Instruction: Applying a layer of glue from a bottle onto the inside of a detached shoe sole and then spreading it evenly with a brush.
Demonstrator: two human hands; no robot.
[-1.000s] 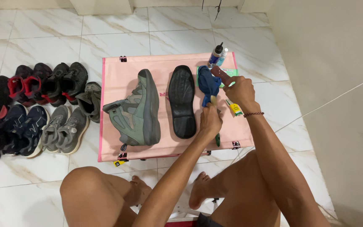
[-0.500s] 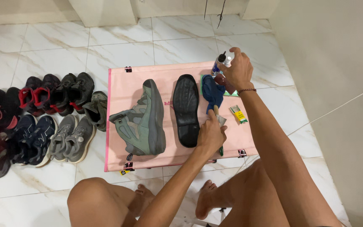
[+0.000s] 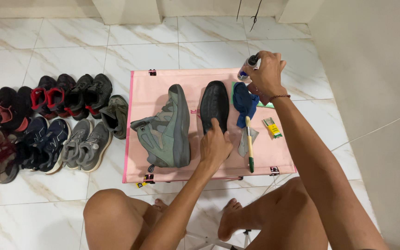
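left hand [image 3: 215,147] now on black insole [image 3: 214,106]

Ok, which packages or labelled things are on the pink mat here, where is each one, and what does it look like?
Spray bottle: far right corner of the pink mat, gripped in the right hand; small, dark cap, blue-and-white label.
Small packet: right edge of the mat, beside the brush; flat, oblong, yellow and green.
No signs or screens.

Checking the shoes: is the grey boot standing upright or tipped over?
Tipped: the grey boot lies on its side on the pink board.
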